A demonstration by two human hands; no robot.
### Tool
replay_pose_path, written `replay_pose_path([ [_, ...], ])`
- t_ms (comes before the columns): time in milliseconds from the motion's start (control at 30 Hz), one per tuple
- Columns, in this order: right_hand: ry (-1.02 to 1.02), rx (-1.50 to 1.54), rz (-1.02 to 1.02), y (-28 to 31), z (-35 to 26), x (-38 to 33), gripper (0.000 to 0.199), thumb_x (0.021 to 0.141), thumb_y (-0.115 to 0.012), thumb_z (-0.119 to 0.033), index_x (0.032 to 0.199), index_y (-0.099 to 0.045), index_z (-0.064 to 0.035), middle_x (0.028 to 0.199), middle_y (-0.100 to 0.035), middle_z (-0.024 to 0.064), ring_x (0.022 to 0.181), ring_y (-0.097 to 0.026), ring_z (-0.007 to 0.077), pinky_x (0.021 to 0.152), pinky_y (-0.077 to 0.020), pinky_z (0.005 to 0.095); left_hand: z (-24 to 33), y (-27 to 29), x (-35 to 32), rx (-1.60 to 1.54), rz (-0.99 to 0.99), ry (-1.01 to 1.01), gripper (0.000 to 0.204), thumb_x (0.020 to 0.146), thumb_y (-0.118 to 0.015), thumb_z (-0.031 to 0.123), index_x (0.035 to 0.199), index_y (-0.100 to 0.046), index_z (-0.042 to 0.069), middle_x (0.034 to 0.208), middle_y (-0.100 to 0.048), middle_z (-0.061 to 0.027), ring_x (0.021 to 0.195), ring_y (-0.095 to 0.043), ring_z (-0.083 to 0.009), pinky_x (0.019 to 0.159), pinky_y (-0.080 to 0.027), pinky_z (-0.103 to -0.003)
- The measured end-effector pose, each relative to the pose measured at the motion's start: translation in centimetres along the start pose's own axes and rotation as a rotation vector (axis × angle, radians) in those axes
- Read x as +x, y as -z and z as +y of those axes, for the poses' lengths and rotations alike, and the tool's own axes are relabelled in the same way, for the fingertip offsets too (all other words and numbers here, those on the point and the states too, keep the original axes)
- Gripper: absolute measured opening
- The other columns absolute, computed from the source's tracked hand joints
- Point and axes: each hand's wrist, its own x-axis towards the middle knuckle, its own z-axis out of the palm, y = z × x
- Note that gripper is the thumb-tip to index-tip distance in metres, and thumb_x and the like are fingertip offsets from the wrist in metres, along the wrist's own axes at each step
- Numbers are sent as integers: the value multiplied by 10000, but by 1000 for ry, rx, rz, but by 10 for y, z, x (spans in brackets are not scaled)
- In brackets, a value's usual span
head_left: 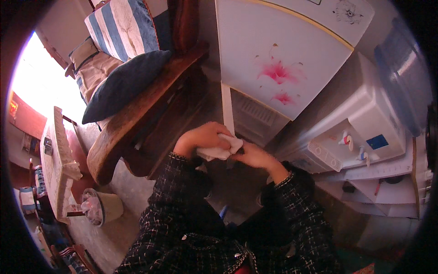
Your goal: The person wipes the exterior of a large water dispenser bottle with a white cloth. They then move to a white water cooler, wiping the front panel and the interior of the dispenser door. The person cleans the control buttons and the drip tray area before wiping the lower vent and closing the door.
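The person stands close to a white fridge with pink flowers printed on its door, both forearms in dark checked sleeves raised in front of the body. The left hand is closed over a white cloth, bunched up and pressed between the two hands at the lower corner of the fridge door, beside its white edge. The right hand meets it from the other side, fingers curled against the cloth; whether it truly grips the cloth or something small and dark under it cannot be told from this view. Judging by how things lie, the wiping work is under way at the door's lower edge, with the cloth gathered rather than spread flat; the wide face of the door shows no sign either way of having been wiped, so most of it may remain. To the right stands a white water dispenser with two small taps. To the left are a wooden chair piled with a dark cushion and a striped pillow, and a small bin on the floor.
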Motion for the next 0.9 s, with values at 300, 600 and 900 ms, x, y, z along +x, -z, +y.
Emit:
replay_pose_path([
  [300, 130, 452, 237, 30, -18, -2, 872, 827, -757, -212, 1492, -205, -93, 1359, -469, 134, 1197, -500, 225, 957, -452, 353, -8, -40, 36, -747, 372, -126, 401, 956, -565, 337, 1213, -554, 29, 1059, -613, -44, 923, -588, -131, 752, -498, -278],
  [600, 203, 642, 726, 35, -12, 5, 665, 826, -712, -74, 1377, -340, -88, 1228, -529, 82, 1085, -554, 184, 874, -497, 341, -23, -40, 44, 102, 941, -122, 436, 867, -618, 189, 1272, -532, 53, 1304, -520, -192, 1119, -567, -357, 918, -473, -398],
  [900, 422, -141, 510, -11, -5, 13, 390, 754, -713, -47, 1131, -630, -105, 1227, -545, 140, 1117, -559, 357, 937, -467, 401, -63, -38, 64, -407, 569, 130, 634, 837, -655, 301, 1351, -436, 2, 1184, -635, -180, 1074, -618, -263, 919, -472, -355],
])
